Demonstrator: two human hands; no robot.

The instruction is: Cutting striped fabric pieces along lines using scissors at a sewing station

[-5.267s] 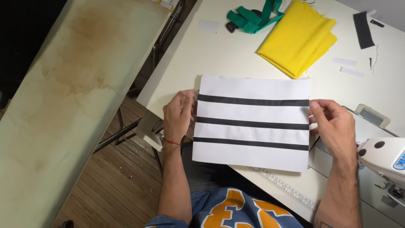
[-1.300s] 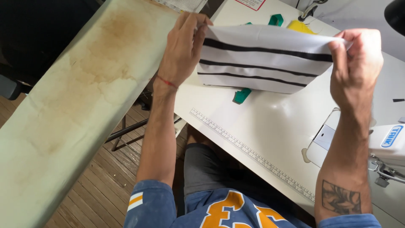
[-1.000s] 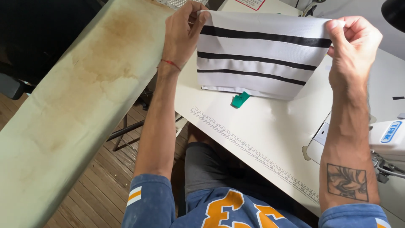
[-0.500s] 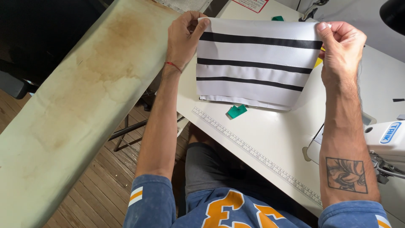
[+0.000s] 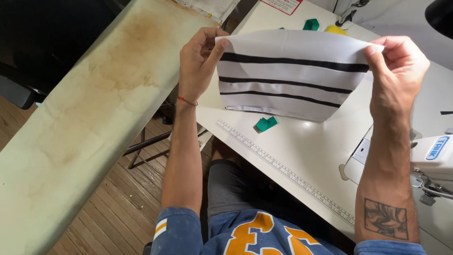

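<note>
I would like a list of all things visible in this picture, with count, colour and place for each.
cloth: one, white with three black stripes, held up above the table by its top corners
table: one, white, under the cloth
ruler strip: one, pale, along the table's near edge
green scrap: one, on the table below the cloth
green piece: one, at the far side of the table
yellow piece: one, mostly hidden behind the cloth
sewing machine: one, white, at the right edge
ironing board: one, pale green with brown stains, on the left
floor: brown wooden planks, lower left
left hand: pinches the cloth's top left corner; red string on the wrist
right hand: pinches the top right corner; tattoo on the forearm
</note>
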